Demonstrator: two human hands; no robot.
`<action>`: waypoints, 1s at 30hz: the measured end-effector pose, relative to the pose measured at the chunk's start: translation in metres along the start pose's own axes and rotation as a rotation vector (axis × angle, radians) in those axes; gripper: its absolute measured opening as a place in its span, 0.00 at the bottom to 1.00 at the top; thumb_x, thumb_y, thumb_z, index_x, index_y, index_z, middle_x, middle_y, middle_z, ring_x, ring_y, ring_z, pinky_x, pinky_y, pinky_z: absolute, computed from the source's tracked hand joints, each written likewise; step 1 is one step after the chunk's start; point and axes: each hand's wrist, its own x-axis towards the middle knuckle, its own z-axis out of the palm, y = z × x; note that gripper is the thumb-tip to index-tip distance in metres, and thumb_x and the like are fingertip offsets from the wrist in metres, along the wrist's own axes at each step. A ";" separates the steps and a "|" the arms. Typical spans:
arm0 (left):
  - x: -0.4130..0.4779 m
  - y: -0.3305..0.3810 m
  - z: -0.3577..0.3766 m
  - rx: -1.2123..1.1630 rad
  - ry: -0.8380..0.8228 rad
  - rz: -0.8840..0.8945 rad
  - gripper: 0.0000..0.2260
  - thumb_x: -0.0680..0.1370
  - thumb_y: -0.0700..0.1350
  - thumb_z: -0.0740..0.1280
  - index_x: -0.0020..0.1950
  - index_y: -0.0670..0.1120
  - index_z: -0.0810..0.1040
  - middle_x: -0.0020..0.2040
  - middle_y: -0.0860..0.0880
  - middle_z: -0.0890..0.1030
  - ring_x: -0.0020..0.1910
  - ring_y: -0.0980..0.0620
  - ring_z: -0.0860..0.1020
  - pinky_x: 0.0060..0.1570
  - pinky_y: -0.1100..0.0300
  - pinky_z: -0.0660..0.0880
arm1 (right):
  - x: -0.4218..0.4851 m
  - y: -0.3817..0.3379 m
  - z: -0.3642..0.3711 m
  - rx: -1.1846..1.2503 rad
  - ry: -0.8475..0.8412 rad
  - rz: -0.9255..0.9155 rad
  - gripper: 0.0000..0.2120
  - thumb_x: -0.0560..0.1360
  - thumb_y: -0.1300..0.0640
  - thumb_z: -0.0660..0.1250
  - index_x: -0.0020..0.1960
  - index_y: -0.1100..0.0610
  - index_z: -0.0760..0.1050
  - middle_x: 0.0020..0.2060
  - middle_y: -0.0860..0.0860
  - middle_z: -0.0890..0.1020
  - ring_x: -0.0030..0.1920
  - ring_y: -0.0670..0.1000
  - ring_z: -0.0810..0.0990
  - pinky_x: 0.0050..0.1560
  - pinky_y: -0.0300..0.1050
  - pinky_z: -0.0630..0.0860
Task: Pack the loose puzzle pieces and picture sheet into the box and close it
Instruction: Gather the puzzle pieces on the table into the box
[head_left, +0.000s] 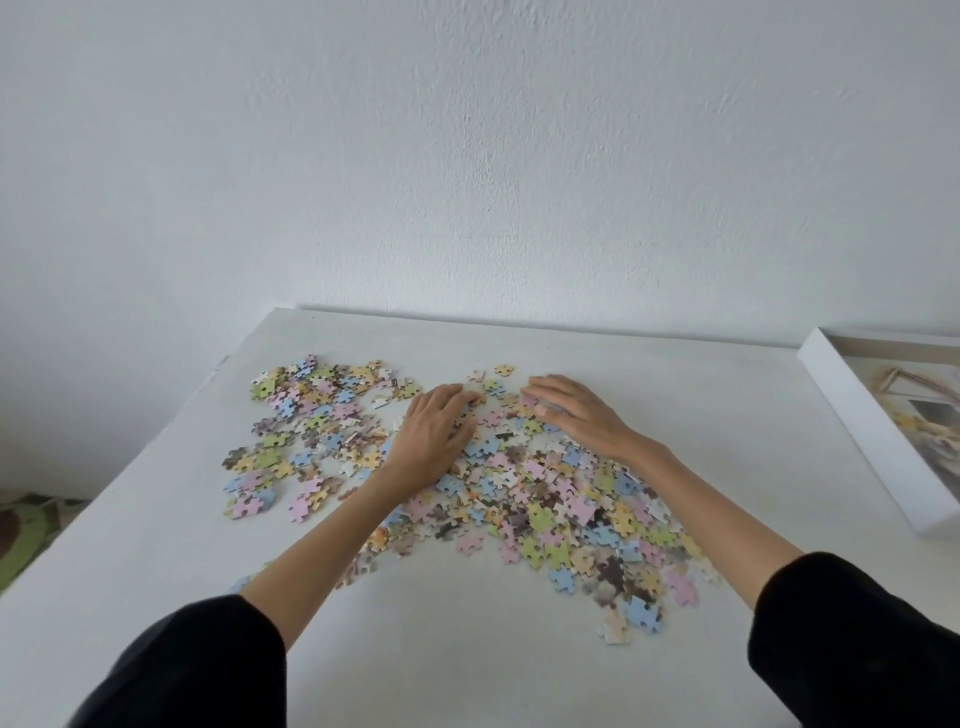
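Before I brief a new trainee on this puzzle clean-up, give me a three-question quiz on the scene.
1. True or false: the puzzle pieces are already packed in the box.
2. Where is the box? A) table's right edge B) table's left edge C) floor
3. Fill in: the left hand and right hand rest palm-down on the ____.

Key: 1 false; 2 A; 3 pieces.
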 end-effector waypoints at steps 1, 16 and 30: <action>0.000 0.001 -0.001 -0.014 -0.007 -0.004 0.17 0.81 0.49 0.56 0.70 0.49 0.67 0.71 0.46 0.66 0.70 0.48 0.63 0.70 0.54 0.57 | -0.004 -0.004 0.000 0.005 -0.014 0.002 0.20 0.81 0.48 0.50 0.72 0.49 0.61 0.74 0.47 0.59 0.74 0.48 0.53 0.71 0.45 0.46; -0.065 -0.101 -0.095 -0.120 0.298 -0.280 0.14 0.81 0.45 0.57 0.64 0.43 0.74 0.66 0.42 0.73 0.65 0.44 0.70 0.62 0.51 0.66 | -0.016 -0.044 0.023 -0.199 0.141 0.096 0.23 0.80 0.44 0.49 0.73 0.48 0.58 0.74 0.51 0.59 0.74 0.51 0.56 0.73 0.49 0.53; -0.075 -0.105 -0.064 0.048 0.055 -0.326 0.28 0.80 0.59 0.50 0.76 0.45 0.54 0.76 0.45 0.56 0.74 0.47 0.56 0.72 0.52 0.52 | -0.016 -0.043 0.025 -0.179 0.213 0.074 0.21 0.80 0.47 0.53 0.71 0.49 0.63 0.71 0.51 0.64 0.72 0.52 0.60 0.70 0.49 0.59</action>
